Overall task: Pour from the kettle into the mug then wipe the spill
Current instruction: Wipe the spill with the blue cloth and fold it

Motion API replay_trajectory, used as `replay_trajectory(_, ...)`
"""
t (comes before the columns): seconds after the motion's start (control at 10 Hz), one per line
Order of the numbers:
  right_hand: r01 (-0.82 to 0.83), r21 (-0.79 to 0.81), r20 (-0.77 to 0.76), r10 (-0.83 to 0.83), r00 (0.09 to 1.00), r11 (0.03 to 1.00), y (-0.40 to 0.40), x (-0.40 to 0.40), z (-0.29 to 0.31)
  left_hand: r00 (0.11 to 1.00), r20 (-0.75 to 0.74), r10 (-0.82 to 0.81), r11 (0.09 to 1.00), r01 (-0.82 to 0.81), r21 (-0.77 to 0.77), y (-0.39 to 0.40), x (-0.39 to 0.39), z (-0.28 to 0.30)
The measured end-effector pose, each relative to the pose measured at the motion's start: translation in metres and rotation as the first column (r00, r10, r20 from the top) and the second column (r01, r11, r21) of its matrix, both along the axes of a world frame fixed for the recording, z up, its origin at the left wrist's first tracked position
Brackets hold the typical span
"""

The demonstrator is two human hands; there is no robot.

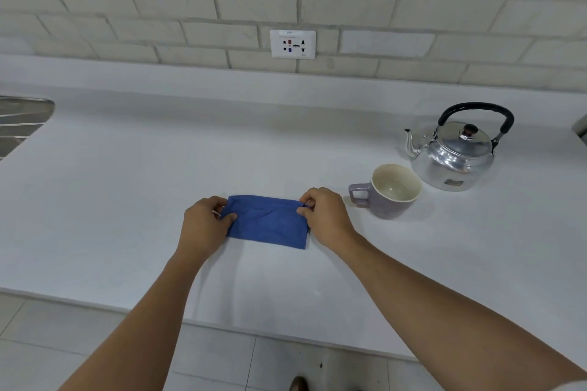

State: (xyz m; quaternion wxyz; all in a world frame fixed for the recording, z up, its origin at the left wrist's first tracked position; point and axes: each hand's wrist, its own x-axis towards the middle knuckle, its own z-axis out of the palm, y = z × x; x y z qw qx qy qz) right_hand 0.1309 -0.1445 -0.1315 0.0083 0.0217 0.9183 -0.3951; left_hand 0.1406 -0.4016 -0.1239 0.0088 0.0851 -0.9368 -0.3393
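In the head view, a folded blue cloth (pixel 266 221) is pinched at its two ends by the left hand (pixel 203 222) and right hand (pixel 324 216). The mug (pixel 390 190) and kettle (pixel 454 155) stand beyond the right fingers, untouched; whether pouring is done cannot be told, and no spill is visible.

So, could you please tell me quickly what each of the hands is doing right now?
Left hand: closed, pinching the left edge of the blue cloth on the counter.
Right hand: closed, pinching the cloth's right edge.
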Motion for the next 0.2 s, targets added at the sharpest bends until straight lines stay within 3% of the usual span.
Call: replay_trajectory(0.2,0.035,-0.011,-0.039,-0.035,0.999,0.999,0.0029,0.0058,0.0016,0.997,-0.071,-0.031,0.999,0.029,-0.029,0.0050,-0.0031,0.0027)
